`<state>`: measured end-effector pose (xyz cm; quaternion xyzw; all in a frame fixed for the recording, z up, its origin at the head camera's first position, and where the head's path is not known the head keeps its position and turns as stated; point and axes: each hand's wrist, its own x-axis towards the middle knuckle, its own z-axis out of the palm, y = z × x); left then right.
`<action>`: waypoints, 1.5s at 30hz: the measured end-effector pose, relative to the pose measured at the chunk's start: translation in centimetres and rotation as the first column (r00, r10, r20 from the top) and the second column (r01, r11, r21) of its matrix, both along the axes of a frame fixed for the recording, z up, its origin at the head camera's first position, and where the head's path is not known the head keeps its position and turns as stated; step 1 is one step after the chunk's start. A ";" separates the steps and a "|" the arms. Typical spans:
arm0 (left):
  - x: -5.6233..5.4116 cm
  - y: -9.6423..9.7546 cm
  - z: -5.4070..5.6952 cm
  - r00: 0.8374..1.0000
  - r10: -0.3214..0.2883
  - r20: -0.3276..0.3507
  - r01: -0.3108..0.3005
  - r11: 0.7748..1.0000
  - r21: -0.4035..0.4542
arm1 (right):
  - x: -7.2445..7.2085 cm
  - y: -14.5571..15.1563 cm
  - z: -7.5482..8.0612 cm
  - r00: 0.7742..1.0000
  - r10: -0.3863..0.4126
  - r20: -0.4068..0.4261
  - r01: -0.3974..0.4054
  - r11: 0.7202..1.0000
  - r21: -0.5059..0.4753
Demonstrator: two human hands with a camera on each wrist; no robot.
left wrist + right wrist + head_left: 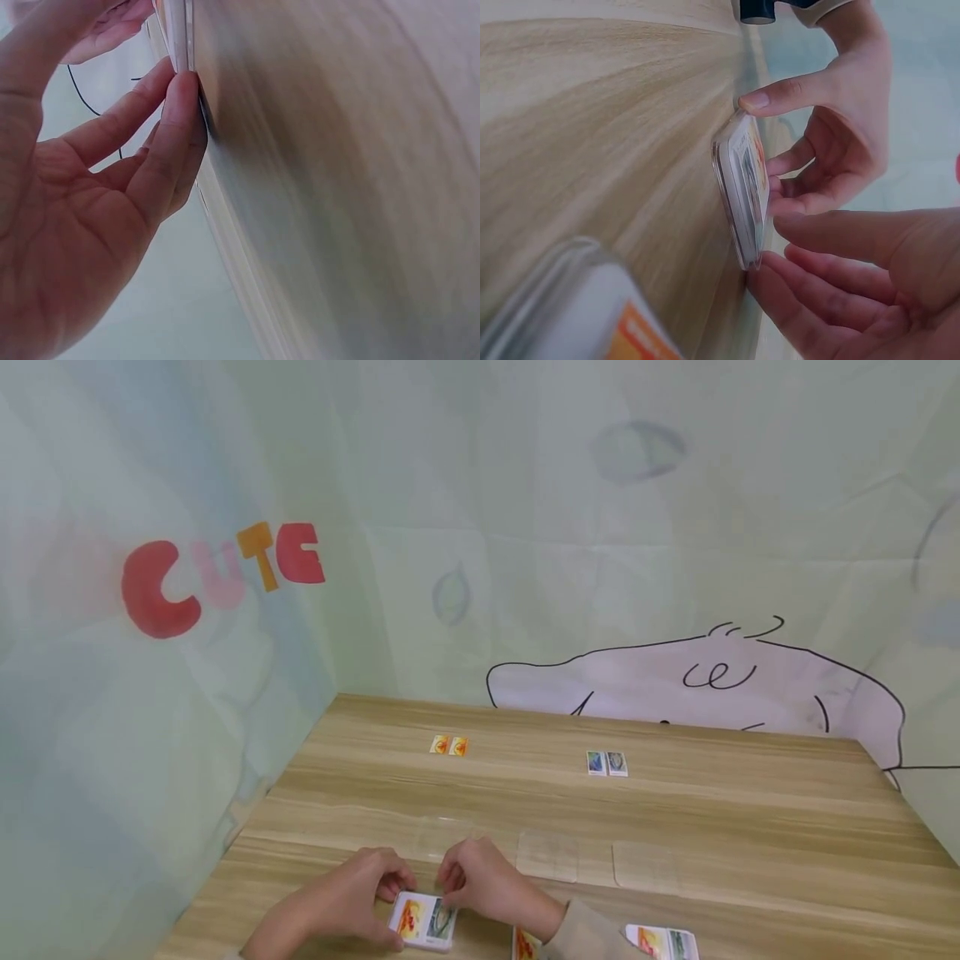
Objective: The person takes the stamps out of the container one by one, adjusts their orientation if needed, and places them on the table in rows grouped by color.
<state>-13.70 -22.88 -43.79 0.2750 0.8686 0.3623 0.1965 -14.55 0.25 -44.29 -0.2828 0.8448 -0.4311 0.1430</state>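
A small stack of picture cards [423, 922] in clear plastic lies on the wooden table, close to the front edge. Its top shows an orange picture beside a green-grey one. My left hand [341, 897] grips the stack from the left, thumb on the near side and fingers on the far side. My right hand [487, 881] pinches the stack's right far corner. Seen in the right wrist view, the stack [742, 191] sits between both hands. The left wrist view shows the left fingers [176, 124] against the stack's edge.
Two more card stacks lie to the right: one [524, 945] partly behind the right sleeve [592, 935], another [663, 942] farther right. Transparent square plates [547, 856] lie beyond the hands. Small orange cards [449, 745] and blue-grey cards [607, 763] lie towards the back.
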 end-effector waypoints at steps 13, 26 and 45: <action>0.0 -0.1 -0.2 1.000 0.007 0.012 -0.007 1.000 0.009 | 0.0 -0.3 -0.3 1.000 -0.013 0.028 0.013 1.000 -0.001; 0.0 0.0 -0.2 1.000 0.003 -0.021 -0.003 1.000 0.012 | 0.2 -0.7 -0.4 1.000 -0.030 -0.002 0.030 0.999 0.042; 0.0 -0.2 -0.1 0.999 -0.015 -0.036 0.016 0.999 0.032 | -0.2 -0.8 -0.7 1.000 -0.003 0.023 0.002 1.000 0.031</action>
